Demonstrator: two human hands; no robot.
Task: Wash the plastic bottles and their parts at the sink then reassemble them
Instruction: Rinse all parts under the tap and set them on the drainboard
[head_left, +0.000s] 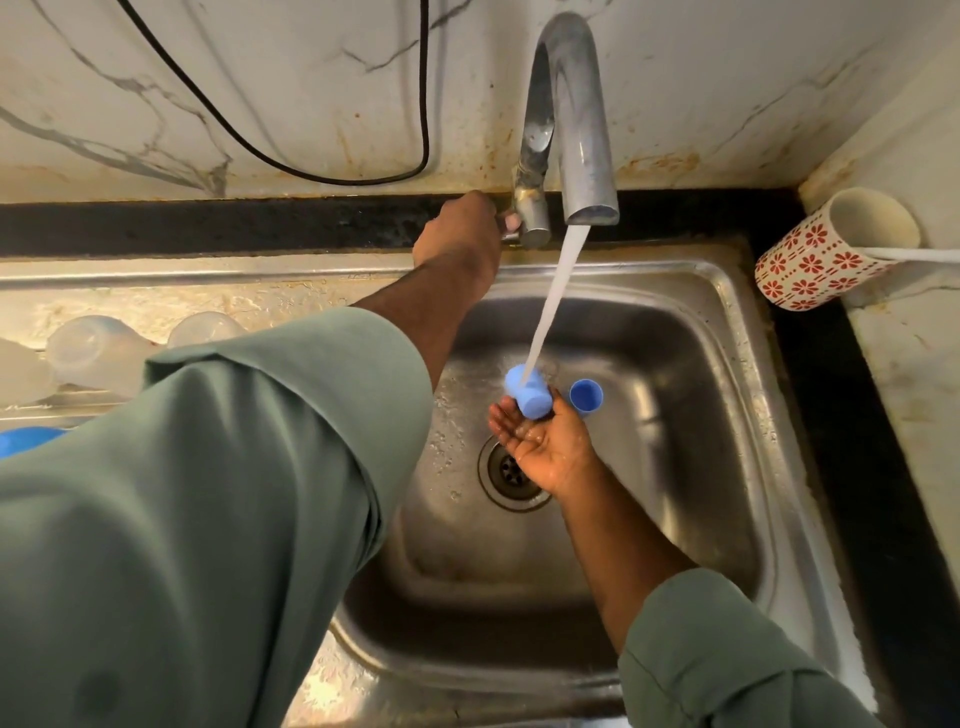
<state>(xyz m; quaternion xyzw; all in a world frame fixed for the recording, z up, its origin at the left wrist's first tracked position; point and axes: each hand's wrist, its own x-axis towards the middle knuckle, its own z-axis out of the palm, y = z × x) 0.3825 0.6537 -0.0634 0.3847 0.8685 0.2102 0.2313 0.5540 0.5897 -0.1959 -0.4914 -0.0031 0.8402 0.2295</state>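
A: Status entry. Right hand (545, 441) palm up under the running tap (571, 119), fingers relaxed, a blue cap (530, 397) resting on the fingertips in the stream. Not clenched on it.

B: Left hand (462, 234)?

A: Reached to the tap's base, fingers curled at the handle (511, 228); the exact hold is partly hidden, but it appears to grasp it.

B: Other parts?

A: A second blue cap (586, 397) lies in the sink (727, 415), just beside the right hand. Clear plastic bottles (98, 353) lie on the draining board at left, uncapped as far as I can tell. Something blue (28, 439) at the left edge, unidentified.

B: Progress judgement?

A: Rinsing of caps in hand; reassembly not begun. Whether the bottles are already washed, cannot tell.

B: Surroundings?

A: Steel sink, wet, drain (511, 470) open. Dark table edge, stained marble-pattern wall, black cable (311, 171) hanging, a red-flowered mug (826, 254) on its side at right.
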